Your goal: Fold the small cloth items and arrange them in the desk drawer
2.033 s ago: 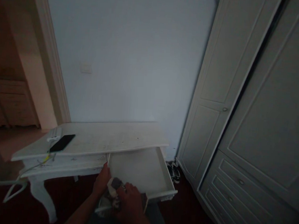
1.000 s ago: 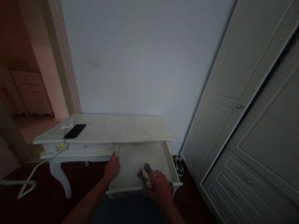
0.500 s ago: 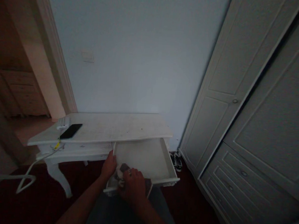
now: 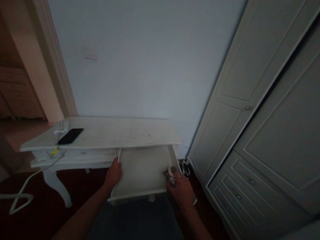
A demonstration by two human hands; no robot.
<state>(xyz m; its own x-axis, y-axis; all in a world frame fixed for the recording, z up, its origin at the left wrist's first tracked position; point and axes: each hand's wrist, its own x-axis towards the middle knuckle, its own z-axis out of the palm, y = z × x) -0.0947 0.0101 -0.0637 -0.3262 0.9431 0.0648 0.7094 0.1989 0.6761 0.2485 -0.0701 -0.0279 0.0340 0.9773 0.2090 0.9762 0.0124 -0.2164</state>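
A white drawer [image 4: 141, 171] is pulled out of the right part of a low white table [image 4: 123, 132]. At its left side my left hand [image 4: 114, 173] grips the side wall, the fingers partly hidden. My right hand [image 4: 181, 190] is closed on a crumpled, patterned brown-and-cream cloth [image 4: 170, 175] at the drawer's front right corner. Some of the cloth bulges out over the inside of the drawer, and the rest is hidden by the hand. On the drawer's front sits a small knob [image 4: 151, 198].
A black phone [image 4: 70, 136] and a white adapter [image 4: 61, 127] lie at the table's left end. A white cable [image 4: 25, 187] hangs down there. Dark shoes [image 4: 184, 168] stand on the red floor beside the table. A white wardrobe [image 4: 228, 114] rises at the right.
My right hand has moved with the cloth from the drawer's front left corner to its front right corner. My left hand still holds the left side. The view has shifted slightly.
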